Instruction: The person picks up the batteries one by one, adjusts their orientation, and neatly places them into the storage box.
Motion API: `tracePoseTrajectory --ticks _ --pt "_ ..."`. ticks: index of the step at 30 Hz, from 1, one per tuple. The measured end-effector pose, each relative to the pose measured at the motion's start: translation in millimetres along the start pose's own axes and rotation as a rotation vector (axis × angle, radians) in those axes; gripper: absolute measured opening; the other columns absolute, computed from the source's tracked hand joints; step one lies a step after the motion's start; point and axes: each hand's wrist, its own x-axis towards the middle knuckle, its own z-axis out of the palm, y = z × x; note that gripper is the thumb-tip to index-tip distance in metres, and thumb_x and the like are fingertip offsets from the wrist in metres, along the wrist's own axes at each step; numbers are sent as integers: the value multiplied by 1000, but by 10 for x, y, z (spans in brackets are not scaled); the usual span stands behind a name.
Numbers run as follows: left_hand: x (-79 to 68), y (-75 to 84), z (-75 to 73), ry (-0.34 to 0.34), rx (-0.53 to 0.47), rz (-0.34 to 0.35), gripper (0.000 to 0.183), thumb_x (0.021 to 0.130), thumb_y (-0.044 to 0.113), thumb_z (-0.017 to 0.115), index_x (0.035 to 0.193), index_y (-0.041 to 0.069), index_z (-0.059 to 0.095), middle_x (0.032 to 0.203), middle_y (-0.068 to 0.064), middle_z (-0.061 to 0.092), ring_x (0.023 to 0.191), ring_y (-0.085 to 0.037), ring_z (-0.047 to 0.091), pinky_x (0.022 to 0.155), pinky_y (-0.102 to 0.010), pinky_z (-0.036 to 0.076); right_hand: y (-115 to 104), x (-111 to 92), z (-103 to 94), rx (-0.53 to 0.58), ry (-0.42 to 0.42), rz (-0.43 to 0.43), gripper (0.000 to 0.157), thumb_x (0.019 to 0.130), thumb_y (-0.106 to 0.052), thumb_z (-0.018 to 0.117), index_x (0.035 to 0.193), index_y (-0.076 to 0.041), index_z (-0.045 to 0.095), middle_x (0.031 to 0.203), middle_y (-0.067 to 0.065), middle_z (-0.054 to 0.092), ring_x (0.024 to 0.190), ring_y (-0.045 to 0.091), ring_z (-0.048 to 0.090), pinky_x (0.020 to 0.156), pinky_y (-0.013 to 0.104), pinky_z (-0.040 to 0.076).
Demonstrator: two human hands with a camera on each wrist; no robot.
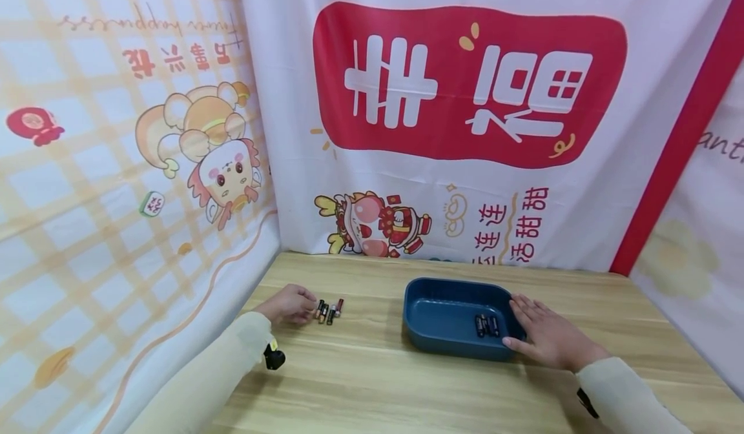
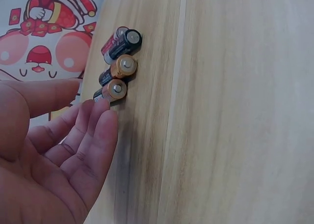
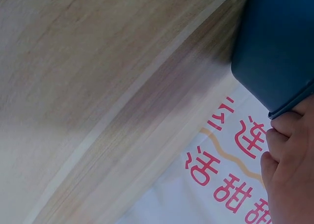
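My left hand is beside a small group of batteries at the left of the table. In the left wrist view, its fingertips are at the nearest copper-topped battery, with the thumb held apart; whether they touch is unclear. Another copper-topped battery, a black one and a red one lie alongside. My right hand rests on the right end of a dark blue rectangular box, fingers extended over its rim. Dark batteries lie together inside, toward the right.
The light wood table meets a white cloth backdrop with red printing at its far edge. A patterned cloth hangs along the left side. Bare wood lies between the loose batteries and the box.
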Motion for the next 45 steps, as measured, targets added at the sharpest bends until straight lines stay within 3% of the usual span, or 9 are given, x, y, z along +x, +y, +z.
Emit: tracePoseTrajectory --ticks 10,17,24,33,40,45 --pt "98 -67 -31 44 -7 -65 25 87 2 68 107 -6 56 85 -16 65 70 -22 63 60 -32 58 0 14 30 -3 6 2 91 93 -69 39 147 4 34 156 19 26 142 37 22 115 54 20" --pt "95 36 31 35 62 -51 22 85 -1 68 104 -6 58 82 -13 64 66 -19 59 59 -31 57 23 18 31 -7 22 4 88 94 -66 43 147 4 35 155 19 27 142 36 22 115 53 20" --pt "95 99 119 74 128 -57 22 78 -7 70 97 -6 61 77 -10 62 63 -17 58 60 -32 58 16 23 20 -17 17 7 89 94 -66 42 147 5 35 155 20 26 142 37 23 115 54 22" --pt "128 132 174 91 224 -74 17 80 -3 71 96 -3 67 78 -10 62 59 -17 56 56 -32 58 20 23 40 -6 18 8 91 93 -69 39 147 4 34 156 19 26 142 36 23 115 53 21" --pt "138 171 211 78 246 -62 30 78 -6 65 108 -2 62 83 -12 61 60 -20 55 54 -34 57 54 50 86 -13 20 14 91 93 -69 40 148 3 33 156 17 25 143 35 22 116 53 20" --pt "139 190 221 88 255 -56 20 76 -8 63 95 -2 63 73 -11 60 58 -17 55 52 -31 56 67 50 101 -11 26 12 91 93 -69 40 148 3 34 156 17 26 143 35 22 116 52 20"
